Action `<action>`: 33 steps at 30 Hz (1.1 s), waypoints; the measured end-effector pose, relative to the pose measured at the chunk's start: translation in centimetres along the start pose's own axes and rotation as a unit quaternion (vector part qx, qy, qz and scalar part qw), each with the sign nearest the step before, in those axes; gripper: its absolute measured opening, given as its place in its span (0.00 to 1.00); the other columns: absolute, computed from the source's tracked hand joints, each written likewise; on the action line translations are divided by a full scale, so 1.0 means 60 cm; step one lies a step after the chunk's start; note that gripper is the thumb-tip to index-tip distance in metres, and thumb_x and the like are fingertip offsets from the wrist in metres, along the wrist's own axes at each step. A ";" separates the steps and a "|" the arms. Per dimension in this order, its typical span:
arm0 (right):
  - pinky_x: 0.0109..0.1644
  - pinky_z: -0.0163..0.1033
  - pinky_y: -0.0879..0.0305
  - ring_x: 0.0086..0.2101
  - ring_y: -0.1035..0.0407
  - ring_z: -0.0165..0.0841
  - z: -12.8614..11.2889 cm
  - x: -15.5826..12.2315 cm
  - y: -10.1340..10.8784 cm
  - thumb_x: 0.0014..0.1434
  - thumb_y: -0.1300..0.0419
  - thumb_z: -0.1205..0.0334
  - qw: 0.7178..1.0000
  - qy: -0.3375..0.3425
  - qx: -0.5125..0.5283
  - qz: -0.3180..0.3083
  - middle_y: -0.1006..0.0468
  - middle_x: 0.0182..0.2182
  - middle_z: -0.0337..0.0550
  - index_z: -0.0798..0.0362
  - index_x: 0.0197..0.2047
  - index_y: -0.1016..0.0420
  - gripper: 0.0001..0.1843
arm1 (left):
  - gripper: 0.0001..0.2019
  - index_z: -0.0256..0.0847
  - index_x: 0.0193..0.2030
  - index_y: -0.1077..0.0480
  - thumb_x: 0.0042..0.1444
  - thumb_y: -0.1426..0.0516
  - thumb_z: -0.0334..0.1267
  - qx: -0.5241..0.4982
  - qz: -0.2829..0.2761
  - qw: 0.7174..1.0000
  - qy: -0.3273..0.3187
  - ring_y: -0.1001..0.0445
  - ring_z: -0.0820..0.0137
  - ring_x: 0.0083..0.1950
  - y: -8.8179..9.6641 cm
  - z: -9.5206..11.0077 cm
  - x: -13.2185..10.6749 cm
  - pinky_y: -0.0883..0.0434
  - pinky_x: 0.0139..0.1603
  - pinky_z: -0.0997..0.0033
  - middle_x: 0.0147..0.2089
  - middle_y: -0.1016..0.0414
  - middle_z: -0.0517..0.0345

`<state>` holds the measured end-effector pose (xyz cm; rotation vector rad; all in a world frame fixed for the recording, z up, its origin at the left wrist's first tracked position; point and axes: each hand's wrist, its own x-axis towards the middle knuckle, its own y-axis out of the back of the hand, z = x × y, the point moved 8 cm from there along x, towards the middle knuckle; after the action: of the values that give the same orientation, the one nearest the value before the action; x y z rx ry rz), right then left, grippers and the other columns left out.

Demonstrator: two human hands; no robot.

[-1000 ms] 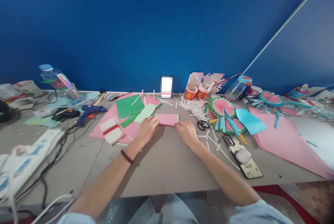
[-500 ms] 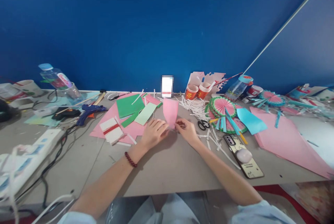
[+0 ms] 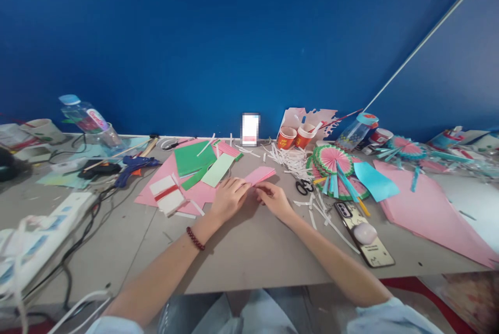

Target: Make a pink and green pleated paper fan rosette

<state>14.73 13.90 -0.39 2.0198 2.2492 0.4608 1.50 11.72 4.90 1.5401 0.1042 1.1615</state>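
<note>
A small folded piece of pink paper [image 3: 261, 175] lies slanted above the middle of the table, its layers showing along the right edge. My left hand [image 3: 233, 198] is closed on its left end, fingers bent over it; a dark beaded bracelet circles that wrist. At the near edge of the paper, my right hand [image 3: 275, 200] has its fingers curled in, thumb and index finger at the fold. The fingertips partly hide where they grip. Left of my left hand are a light green paper strip [image 3: 218, 170] and a green sheet [image 3: 193, 157].
Black-handled scissors [image 3: 304, 186] and white paper scraps [image 3: 290, 159] lie to the right. Beyond are red paper cups [image 3: 287, 137], pink-green paper fans [image 3: 333, 161] and a phone [image 3: 366, 235]. At left are a blue glue gun [image 3: 132, 167], a power strip [image 3: 50, 235] and cables.
The pink paper stood up as a single tall sheet before; now it is folded down into a narrow slanted strip. My right hand has shifted slightly left and down.
</note>
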 end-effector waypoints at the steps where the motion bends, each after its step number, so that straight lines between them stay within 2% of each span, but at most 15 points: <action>1: 0.32 0.35 0.33 0.27 0.30 0.30 -0.011 -0.002 0.004 0.55 0.45 0.60 0.998 0.030 -0.058 0.011 0.23 0.28 0.41 0.53 0.39 0.26 0.11 | 0.13 0.42 0.47 0.30 0.61 0.53 0.31 0.002 0.001 1.000 0.008 0.30 0.67 0.44 0.001 -0.004 0.000 0.35 0.45 0.65 0.42 0.26 0.53; 3: 0.36 0.36 0.34 0.30 0.30 0.31 -0.037 -0.007 0.011 0.55 0.47 0.64 0.980 0.091 -0.175 0.031 0.23 0.30 0.41 0.53 0.38 0.26 0.10 | 0.12 0.42 0.46 0.30 0.61 0.52 0.31 0.003 0.008 1.000 0.022 0.31 0.66 0.44 0.003 -0.012 -0.001 0.35 0.44 0.65 0.41 0.26 0.53; 5: 0.40 0.37 0.34 0.33 0.31 0.33 -0.054 -0.010 0.020 0.55 0.48 0.67 0.953 0.121 -0.272 0.051 0.24 0.35 0.43 0.53 0.41 0.27 0.12 | 0.12 0.42 0.46 0.29 0.61 0.52 0.31 0.002 0.017 0.999 0.030 0.31 0.66 0.43 0.006 -0.017 -0.002 0.35 0.43 0.65 0.41 0.27 0.52; 8: 0.46 0.39 0.35 0.44 0.34 0.36 -0.062 -0.006 0.040 0.53 0.49 0.72 0.912 0.126 -0.383 0.080 0.30 0.48 0.48 0.54 0.52 0.34 0.22 | 0.12 0.42 0.45 0.29 0.61 0.51 0.32 0.005 0.019 0.999 0.038 0.31 0.66 0.42 0.005 -0.023 -0.003 0.35 0.42 0.65 0.41 0.27 0.53; 11: 0.50 0.42 0.37 0.49 0.38 0.38 -0.050 0.006 0.054 0.54 0.50 0.73 0.884 0.129 -0.444 0.063 0.32 0.51 0.48 0.53 0.54 0.36 0.23 | 0.13 0.43 0.45 0.29 0.60 0.52 0.31 0.003 0.013 0.999 0.041 0.31 0.66 0.42 0.006 -0.025 -0.002 0.34 0.43 0.64 0.41 0.27 0.52; 15: 0.51 0.41 0.39 0.47 0.37 0.38 -0.030 0.022 0.068 0.59 0.50 0.70 0.882 0.144 -0.446 0.046 0.29 0.46 0.46 0.53 0.50 0.32 0.16 | 0.13 0.43 0.45 0.28 0.59 0.52 0.30 -0.009 0.010 0.999 0.035 0.30 0.67 0.43 0.010 -0.022 0.000 0.34 0.45 0.64 0.41 0.27 0.53; 18: 0.50 0.41 0.39 0.46 0.37 0.37 -0.024 0.028 0.073 0.59 0.49 0.69 0.881 0.151 -0.446 0.047 0.28 0.45 0.46 0.53 0.49 0.31 0.15 | 0.13 0.43 0.45 0.29 0.60 0.52 0.30 -0.017 0.005 0.999 0.036 0.30 0.68 0.42 0.009 -0.022 0.000 0.34 0.45 0.65 0.41 0.26 0.53; 27: 0.46 0.39 0.39 0.40 0.35 0.36 -0.035 0.028 0.082 0.60 0.49 0.69 0.876 0.180 -0.442 0.062 0.26 0.39 0.45 0.53 0.40 0.27 0.10 | 0.11 0.42 0.41 0.28 0.59 0.51 0.31 0.015 0.013 0.999 0.027 0.32 0.66 0.44 0.008 -0.023 0.001 0.34 0.45 0.63 0.42 0.27 0.52; 30: 0.45 0.38 0.39 0.39 0.34 0.35 -0.041 0.027 0.076 0.59 0.50 0.70 0.876 0.192 -0.440 0.050 0.25 0.37 0.45 0.54 0.38 0.27 0.10 | 0.11 0.41 0.39 0.28 0.60 0.52 0.31 0.053 -0.006 0.998 0.026 0.32 0.64 0.44 0.004 -0.029 0.002 0.34 0.44 0.61 0.40 0.29 0.50; 33: 0.44 0.37 0.38 0.39 0.34 0.35 -0.042 0.027 0.066 0.58 0.49 0.72 0.868 0.197 -0.454 0.025 0.25 0.35 0.44 0.54 0.37 0.27 0.11 | 0.13 0.40 0.44 0.29 0.61 0.54 0.30 0.076 -0.046 0.996 0.023 0.33 0.63 0.43 -0.008 -0.038 0.002 0.34 0.43 0.61 0.39 0.29 0.50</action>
<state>17.68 15.42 3.33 1.5274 1.5805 1.6758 0.21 13.56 4.26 1.6237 0.2973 1.1382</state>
